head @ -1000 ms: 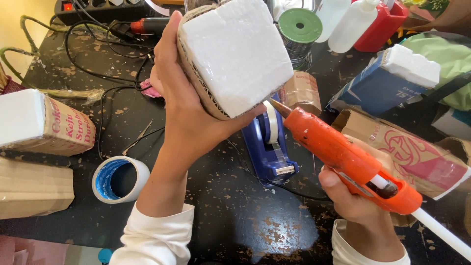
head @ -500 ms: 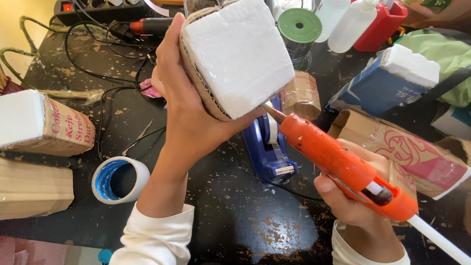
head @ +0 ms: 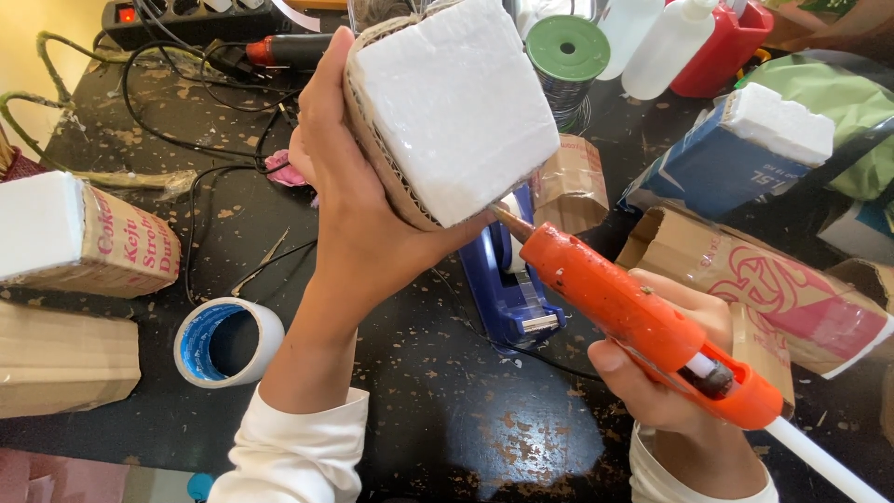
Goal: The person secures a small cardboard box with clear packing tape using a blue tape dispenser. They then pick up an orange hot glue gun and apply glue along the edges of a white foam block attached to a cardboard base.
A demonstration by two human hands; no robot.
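The orange hot-glue gun (head: 643,321), clamped in the right hand (head: 666,373), has moved up so its nozzle now touches the white foam block wrapped in corrugated cardboard (head: 456,107), which the left hand (head: 358,214) grips above the black counter (head: 447,419).

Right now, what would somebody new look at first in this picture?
Probably the orange glue gun in the right hand, lower right, its tip touching the bottom edge of the foam block. That white block, wrapped in cardboard, is held up in the middle by the left hand. Below them on the black table sit a blue tape dispenser and, to the left, a tape roll.
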